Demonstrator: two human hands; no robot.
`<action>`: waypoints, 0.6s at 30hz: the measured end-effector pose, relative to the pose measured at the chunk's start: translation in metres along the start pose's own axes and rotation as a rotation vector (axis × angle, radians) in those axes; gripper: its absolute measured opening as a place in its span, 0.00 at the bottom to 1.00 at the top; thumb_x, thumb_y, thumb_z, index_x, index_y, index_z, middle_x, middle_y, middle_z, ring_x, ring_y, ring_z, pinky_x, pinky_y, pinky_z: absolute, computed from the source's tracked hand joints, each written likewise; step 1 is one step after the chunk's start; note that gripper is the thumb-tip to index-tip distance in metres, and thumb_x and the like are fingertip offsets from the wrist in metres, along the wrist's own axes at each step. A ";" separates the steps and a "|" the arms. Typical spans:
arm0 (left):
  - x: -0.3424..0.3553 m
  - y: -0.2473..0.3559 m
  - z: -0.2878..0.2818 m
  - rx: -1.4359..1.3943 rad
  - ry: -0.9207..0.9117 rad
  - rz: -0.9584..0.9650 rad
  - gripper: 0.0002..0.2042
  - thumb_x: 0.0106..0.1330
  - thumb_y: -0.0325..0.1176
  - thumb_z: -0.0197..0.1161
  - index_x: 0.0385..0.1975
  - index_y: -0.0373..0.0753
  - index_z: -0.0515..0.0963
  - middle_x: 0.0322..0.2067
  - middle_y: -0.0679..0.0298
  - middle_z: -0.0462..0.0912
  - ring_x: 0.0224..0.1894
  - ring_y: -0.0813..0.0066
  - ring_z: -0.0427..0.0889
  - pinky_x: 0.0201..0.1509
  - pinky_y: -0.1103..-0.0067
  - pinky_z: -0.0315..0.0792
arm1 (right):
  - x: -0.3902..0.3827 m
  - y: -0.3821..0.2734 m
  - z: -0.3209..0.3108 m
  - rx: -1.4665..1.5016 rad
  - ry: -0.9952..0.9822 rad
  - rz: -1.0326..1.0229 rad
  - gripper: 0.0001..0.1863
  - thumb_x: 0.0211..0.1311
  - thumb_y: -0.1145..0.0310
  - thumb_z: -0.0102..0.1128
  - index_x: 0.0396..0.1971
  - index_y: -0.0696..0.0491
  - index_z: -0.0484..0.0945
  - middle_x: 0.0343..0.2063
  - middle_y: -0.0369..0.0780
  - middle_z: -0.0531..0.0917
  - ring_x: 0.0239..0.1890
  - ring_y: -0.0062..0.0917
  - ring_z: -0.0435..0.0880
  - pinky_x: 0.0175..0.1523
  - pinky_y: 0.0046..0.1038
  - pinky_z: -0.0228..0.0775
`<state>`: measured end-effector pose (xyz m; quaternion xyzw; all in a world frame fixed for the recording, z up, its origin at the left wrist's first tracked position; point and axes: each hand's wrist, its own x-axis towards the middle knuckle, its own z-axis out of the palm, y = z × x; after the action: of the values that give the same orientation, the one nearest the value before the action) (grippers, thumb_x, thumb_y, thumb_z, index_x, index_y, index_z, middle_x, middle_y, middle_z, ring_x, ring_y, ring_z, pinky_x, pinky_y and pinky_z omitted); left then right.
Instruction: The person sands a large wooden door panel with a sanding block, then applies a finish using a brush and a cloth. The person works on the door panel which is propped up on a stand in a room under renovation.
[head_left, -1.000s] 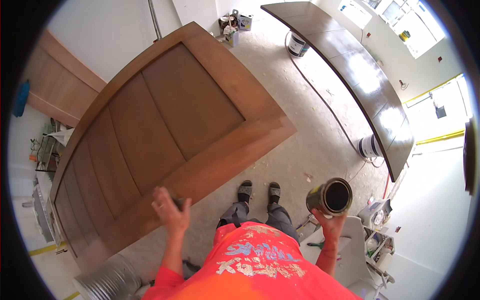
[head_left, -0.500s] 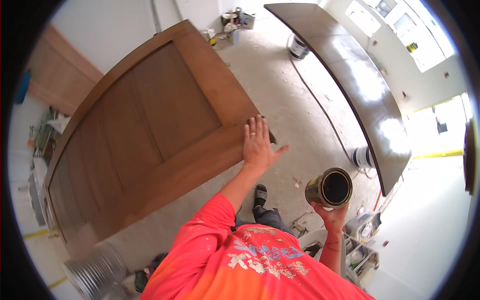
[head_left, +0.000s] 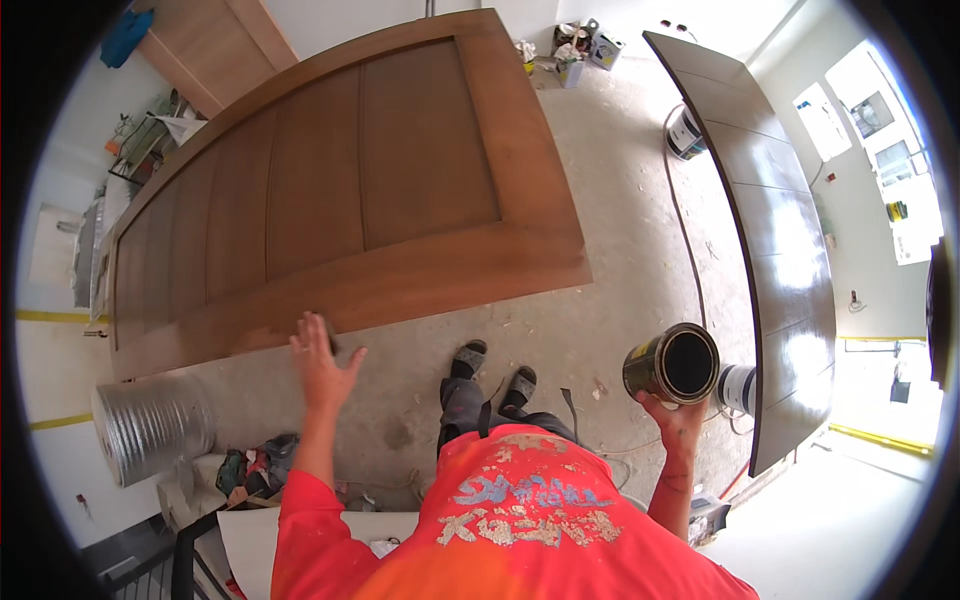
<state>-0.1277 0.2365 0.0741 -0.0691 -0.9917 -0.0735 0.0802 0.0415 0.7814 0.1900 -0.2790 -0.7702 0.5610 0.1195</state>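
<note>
My left hand (head_left: 322,365) is at the near rail of a brown panelled wooden door (head_left: 310,180), its extended fingers over a small dark pad (head_left: 328,338) that is mostly hidden under them. My right hand (head_left: 672,418) grips an open metal can (head_left: 670,362) with dark contents, held upright out to the right, near the dark glossy panel.
The glossy panel (head_left: 775,260) rests on buckets (head_left: 685,132) to the right. A hose (head_left: 680,230) lies on the concrete floor (head_left: 620,190). A silver foil roll (head_left: 150,430) and heaped cloths (head_left: 255,460) are at lower left. Containers (head_left: 590,45) stand against the back wall.
My left hand went right to the door's corner, then came back left along the near rail. The view has turned, shifting door and glossy panel. The can stays in my right hand.
</note>
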 end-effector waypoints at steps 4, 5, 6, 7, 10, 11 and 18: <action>0.021 0.133 0.032 -0.124 -0.028 0.326 0.33 0.72 0.34 0.64 0.76 0.33 0.63 0.78 0.51 0.63 0.81 0.49 0.59 0.83 0.51 0.52 | -0.012 0.004 -0.017 0.028 0.003 0.059 0.35 0.42 0.74 0.85 0.55 0.58 0.81 0.48 0.38 0.88 0.49 0.23 0.86 0.57 0.29 0.79; 0.030 0.171 0.039 -0.103 -0.030 0.400 0.31 0.72 0.31 0.60 0.75 0.33 0.65 0.77 0.51 0.65 0.80 0.50 0.61 0.83 0.51 0.54 | -0.019 0.006 -0.020 0.050 0.034 0.056 0.35 0.42 0.74 0.85 0.55 0.58 0.81 0.48 0.38 0.88 0.48 0.23 0.86 0.57 0.29 0.79; 0.039 0.207 0.046 -0.083 -0.034 0.474 0.29 0.72 0.29 0.57 0.74 0.33 0.66 0.76 0.52 0.67 0.79 0.50 0.64 0.82 0.52 0.55 | -0.025 0.009 -0.024 0.071 0.064 0.055 0.35 0.42 0.74 0.85 0.54 0.58 0.81 0.48 0.38 0.88 0.48 0.22 0.86 0.57 0.29 0.79; 0.049 0.245 0.054 -0.131 -0.005 0.530 0.29 0.72 0.28 0.55 0.74 0.32 0.67 0.75 0.51 0.68 0.78 0.50 0.66 0.82 0.53 0.56 | -0.032 0.016 -0.031 0.035 0.087 0.026 0.34 0.43 0.75 0.85 0.54 0.58 0.81 0.46 0.38 0.88 0.46 0.23 0.87 0.54 0.29 0.81; 0.072 0.338 0.076 -0.242 0.060 0.665 0.27 0.72 0.28 0.51 0.72 0.32 0.69 0.74 0.51 0.69 0.76 0.52 0.69 0.82 0.54 0.57 | -0.047 0.032 -0.045 -0.019 0.129 -0.025 0.31 0.45 0.77 0.84 0.53 0.57 0.82 0.42 0.37 0.88 0.42 0.24 0.90 0.49 0.29 0.85; 0.079 0.355 0.081 -0.246 0.064 0.682 0.27 0.72 0.28 0.52 0.72 0.32 0.69 0.75 0.50 0.69 0.77 0.52 0.68 0.82 0.54 0.57 | -0.051 0.029 -0.046 -0.005 0.130 -0.018 0.31 0.45 0.77 0.84 0.52 0.57 0.82 0.42 0.37 0.88 0.42 0.24 0.90 0.48 0.29 0.84; 0.070 0.302 0.059 -0.241 -0.062 0.569 0.31 0.68 0.30 0.61 0.73 0.33 0.68 0.76 0.50 0.67 0.79 0.50 0.63 0.82 0.50 0.51 | -0.088 0.036 -0.060 0.039 0.259 0.030 0.32 0.44 0.77 0.84 0.53 0.57 0.82 0.43 0.37 0.88 0.42 0.22 0.89 0.49 0.28 0.84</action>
<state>-0.1600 0.5500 0.0694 -0.3552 -0.9186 -0.1630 0.0586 0.1533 0.7873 0.1880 -0.3584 -0.7331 0.5367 0.2147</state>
